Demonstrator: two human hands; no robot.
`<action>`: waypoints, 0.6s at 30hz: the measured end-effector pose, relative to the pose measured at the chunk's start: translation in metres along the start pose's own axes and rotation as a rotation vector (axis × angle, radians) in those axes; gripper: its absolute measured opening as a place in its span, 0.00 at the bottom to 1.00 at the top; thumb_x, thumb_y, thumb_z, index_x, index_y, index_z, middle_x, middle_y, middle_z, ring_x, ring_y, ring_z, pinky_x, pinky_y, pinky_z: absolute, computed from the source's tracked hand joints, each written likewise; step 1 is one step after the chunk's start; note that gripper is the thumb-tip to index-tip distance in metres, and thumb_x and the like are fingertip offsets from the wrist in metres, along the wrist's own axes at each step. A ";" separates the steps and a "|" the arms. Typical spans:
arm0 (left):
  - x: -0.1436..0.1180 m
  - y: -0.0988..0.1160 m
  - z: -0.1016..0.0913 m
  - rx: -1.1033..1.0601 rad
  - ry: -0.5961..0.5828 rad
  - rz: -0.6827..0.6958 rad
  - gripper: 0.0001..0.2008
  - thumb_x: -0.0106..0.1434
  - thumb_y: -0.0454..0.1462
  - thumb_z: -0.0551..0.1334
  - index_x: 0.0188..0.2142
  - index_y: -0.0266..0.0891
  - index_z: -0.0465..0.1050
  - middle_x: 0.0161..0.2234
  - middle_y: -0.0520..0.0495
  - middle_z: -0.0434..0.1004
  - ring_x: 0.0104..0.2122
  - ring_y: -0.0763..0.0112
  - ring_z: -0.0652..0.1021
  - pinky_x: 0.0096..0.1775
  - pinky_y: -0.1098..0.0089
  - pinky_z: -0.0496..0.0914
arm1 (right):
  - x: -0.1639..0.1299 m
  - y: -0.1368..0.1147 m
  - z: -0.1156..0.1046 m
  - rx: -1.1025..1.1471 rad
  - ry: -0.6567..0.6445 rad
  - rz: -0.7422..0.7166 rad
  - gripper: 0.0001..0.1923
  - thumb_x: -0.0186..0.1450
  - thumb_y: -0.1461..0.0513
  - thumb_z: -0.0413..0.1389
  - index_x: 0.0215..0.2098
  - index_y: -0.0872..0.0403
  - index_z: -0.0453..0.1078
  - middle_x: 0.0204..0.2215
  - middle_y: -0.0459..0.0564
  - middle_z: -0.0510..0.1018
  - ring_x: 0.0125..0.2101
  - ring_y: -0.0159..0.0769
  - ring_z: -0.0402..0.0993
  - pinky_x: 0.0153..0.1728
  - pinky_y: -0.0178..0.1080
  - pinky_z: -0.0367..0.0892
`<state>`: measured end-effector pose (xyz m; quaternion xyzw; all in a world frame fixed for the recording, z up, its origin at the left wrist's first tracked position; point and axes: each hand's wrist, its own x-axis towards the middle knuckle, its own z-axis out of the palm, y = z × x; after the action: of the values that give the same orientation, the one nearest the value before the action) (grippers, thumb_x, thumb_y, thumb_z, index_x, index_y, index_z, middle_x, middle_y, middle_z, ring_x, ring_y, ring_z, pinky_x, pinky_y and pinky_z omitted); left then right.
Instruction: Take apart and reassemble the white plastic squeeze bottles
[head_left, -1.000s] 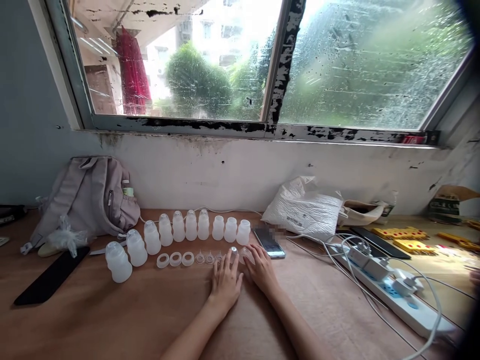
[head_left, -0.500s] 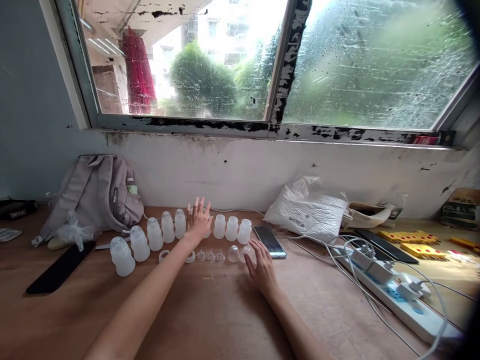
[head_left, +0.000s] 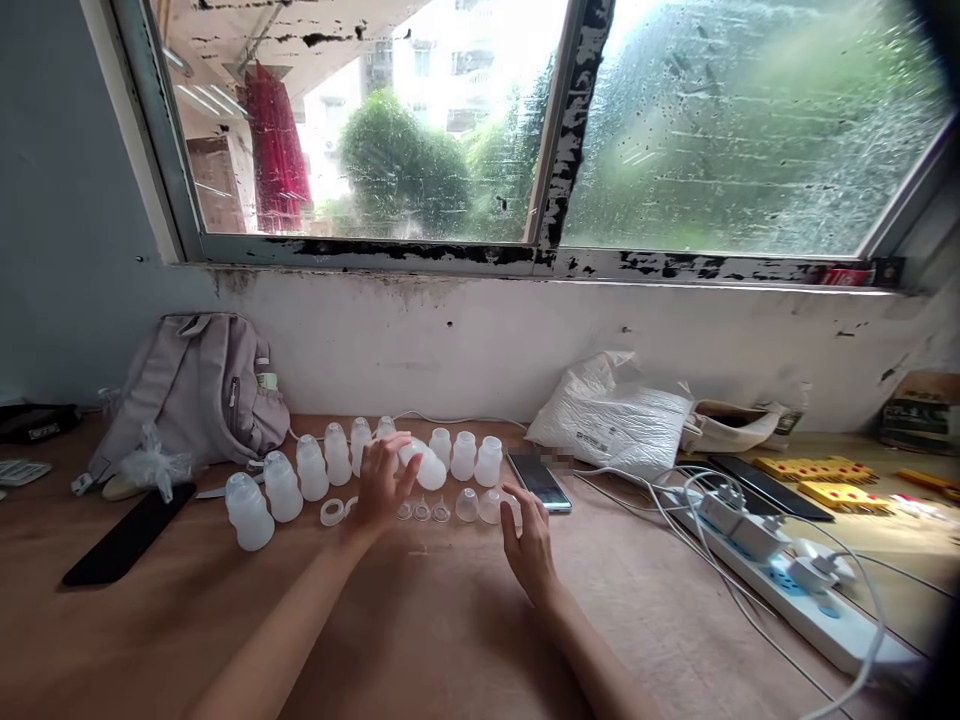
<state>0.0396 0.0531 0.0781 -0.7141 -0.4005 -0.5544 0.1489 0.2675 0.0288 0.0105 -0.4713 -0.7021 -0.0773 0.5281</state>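
My left hand (head_left: pixel 381 490) is closed around a frosted white baby bottle (head_left: pixel 426 468), tilted above the table with its base toward the right. Capped bottles (head_left: pixel 311 470) stand in a curved row to the left, several of them. To the right are three bottles without caps (head_left: pixel 464 458), upright. In front lie white rings (head_left: pixel 332 512), clear nipples (head_left: pixel 422 511) and clear dome caps (head_left: pixel 467 506); my left hand hides part of this row. My right hand (head_left: pixel 529 540) hovers by the rightmost caps, its fingers apart and nothing seen in them.
A phone (head_left: pixel 541 482) lies right of the bottles, before a silver-white plastic bag (head_left: pixel 611 420). Cables run from a white power strip (head_left: pixel 795 590) at right. On the left are a grey backpack (head_left: pixel 191 390) and a black flat strip (head_left: pixel 127 535). The wall stands behind.
My left hand has drawn back from the rear row, nearer and slightly left, now with a bottle tilted in it. My right hand has shifted slightly right.
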 end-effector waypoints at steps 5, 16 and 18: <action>-0.046 0.019 -0.027 -0.189 -0.085 0.003 0.13 0.59 0.33 0.54 0.45 0.41 0.59 0.43 0.43 0.67 0.44 0.66 0.69 0.43 0.63 0.64 | -0.008 -0.027 0.003 0.182 -0.141 0.009 0.09 0.64 0.64 0.44 0.42 0.53 0.61 0.36 0.52 0.72 0.39 0.37 0.67 0.40 0.41 0.62; -0.087 0.041 -0.022 -0.606 -0.534 -0.739 0.23 0.50 0.43 0.63 0.44 0.36 0.65 0.36 0.44 0.73 0.36 0.63 0.73 0.37 0.68 0.66 | -0.022 -0.067 0.016 0.499 -0.560 0.214 0.13 0.65 0.57 0.42 0.41 0.52 0.65 0.32 0.49 0.72 0.31 0.35 0.68 0.35 0.37 0.63; -0.085 0.045 -0.025 -0.664 -0.572 -0.802 0.18 0.49 0.44 0.62 0.36 0.34 0.69 0.32 0.45 0.74 0.32 0.63 0.72 0.33 0.70 0.65 | -0.019 -0.066 0.016 0.620 -0.563 0.378 0.16 0.64 0.54 0.42 0.41 0.52 0.65 0.29 0.48 0.71 0.27 0.33 0.68 0.31 0.37 0.64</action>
<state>0.0504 -0.0271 0.0195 -0.6363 -0.4685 -0.4487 -0.4174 0.2080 -0.0084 0.0139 -0.4136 -0.7099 0.3652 0.4377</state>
